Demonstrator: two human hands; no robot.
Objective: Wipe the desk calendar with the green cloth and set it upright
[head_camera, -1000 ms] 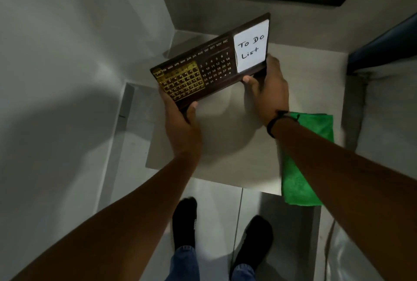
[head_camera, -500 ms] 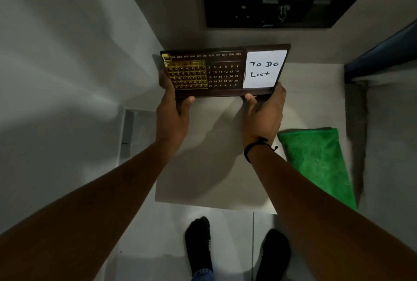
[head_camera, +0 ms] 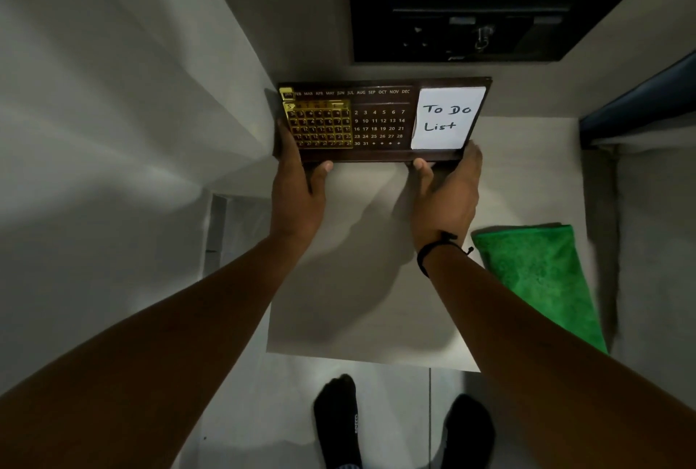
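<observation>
The desk calendar is a dark brown board with a gold date grid on its left and a white "To Do List" note on its right. It stands face toward me at the back of the small white table, close to the wall. My left hand grips its lower left end and my right hand grips its lower right end, thumbs on the front lip. The green cloth lies flat on the table's right side, apart from both hands.
A black switch panel is set in the wall just above the calendar. A white wall runs along the left and a dark blue edge sits at the right. My feet in black socks stand on the floor below the table's front edge.
Both hands carried the calendar from a tilted pose above the table back toward the wall and levelled it. Over the last half second it has barely moved. The cloth stayed put.
</observation>
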